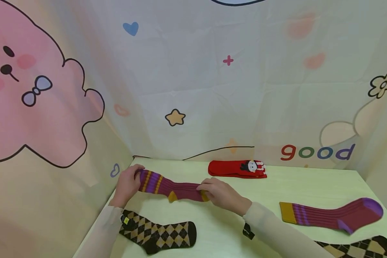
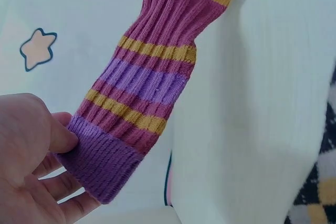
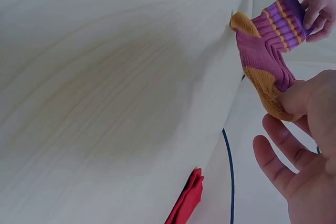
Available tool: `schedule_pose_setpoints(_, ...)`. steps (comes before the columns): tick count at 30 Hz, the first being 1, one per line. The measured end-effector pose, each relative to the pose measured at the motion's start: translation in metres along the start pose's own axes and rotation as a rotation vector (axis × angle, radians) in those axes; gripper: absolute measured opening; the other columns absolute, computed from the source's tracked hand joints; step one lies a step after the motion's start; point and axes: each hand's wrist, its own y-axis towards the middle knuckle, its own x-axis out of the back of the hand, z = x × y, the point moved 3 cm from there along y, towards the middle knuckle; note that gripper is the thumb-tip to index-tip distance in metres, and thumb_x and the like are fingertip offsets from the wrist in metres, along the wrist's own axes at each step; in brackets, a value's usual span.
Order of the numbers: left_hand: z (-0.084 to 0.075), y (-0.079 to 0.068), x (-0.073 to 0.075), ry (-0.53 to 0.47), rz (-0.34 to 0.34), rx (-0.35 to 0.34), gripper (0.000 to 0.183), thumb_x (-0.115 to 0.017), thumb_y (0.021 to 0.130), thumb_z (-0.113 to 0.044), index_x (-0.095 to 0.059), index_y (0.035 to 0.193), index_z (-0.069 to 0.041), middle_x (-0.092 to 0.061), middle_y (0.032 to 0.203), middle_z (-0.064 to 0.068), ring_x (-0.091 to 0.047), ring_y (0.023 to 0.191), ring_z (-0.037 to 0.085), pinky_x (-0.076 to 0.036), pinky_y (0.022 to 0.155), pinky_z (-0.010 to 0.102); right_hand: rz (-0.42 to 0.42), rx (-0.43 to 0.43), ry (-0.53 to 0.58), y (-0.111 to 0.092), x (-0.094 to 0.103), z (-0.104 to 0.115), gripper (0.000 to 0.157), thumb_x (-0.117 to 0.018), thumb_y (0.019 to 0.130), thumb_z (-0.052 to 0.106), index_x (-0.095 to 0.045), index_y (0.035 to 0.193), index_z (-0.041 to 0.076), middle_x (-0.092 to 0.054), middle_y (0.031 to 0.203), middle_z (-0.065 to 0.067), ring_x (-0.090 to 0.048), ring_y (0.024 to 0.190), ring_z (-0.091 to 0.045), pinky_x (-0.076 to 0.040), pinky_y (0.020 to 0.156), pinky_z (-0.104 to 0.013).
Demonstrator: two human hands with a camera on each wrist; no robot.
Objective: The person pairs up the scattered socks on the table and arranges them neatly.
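Between my two hands stretches a maroon ribbed sock (image 1: 184, 191) with purple and mustard stripes, a mustard heel and a mustard toe. My left hand (image 1: 128, 184) pinches its purple cuff (image 2: 105, 161) between thumb and fingers. At the other end, my right hand (image 1: 224, 193) pinches the mustard toe (image 3: 262, 90), its other fingers spread loosely in the right wrist view. The sock is held just above the pale table, heel hanging downward. Nearer me, below the left hand, lies a black and tan argyle sock (image 1: 167, 234).
Folded red socks (image 1: 229, 169) with a cartoon figure lie at the table's back edge. At right rests another maroon sock (image 1: 325, 216) with a mustard cuff and purple toe. A second argyle sock (image 1: 358, 249) is partly cut off below it. Printed cloth (image 1: 206, 89) hangs behind.
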Motion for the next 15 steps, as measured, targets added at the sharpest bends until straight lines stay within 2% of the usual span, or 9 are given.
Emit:
schedule_pose_setpoints(9,-0.02,0.003,0.001,-0.021,-0.058,-0.077,0.02,-0.061,0.095,0.008,-0.072,0.108,-0.002,-0.073,0.102,0.018,-0.07,0.086,0.034,-0.056,0.073,0.05,-0.037,-0.019,0.035,-0.016,0.018,0.001,0.031,-0.077,0.091,0.003,-0.074,0.121,0.011,-0.069,0.114,-0.002,-0.065,0.098,-0.014,-0.057,0.086,-0.028)
schedule_pose_setpoints(15,-0.033,0.005,0.004,-0.04,-0.077,-0.124,0.019,-0.064,0.095,0.008,-0.073,0.108,-0.003,-0.074,0.102,0.016,-0.069,0.082,0.029,-0.055,0.069,0.045,-0.107,0.0,0.052,-0.028,0.03,-0.004,0.033,-0.078,0.088,0.0,-0.074,0.12,0.009,-0.069,0.116,-0.002,-0.067,0.094,-0.014,-0.058,0.083,-0.027)
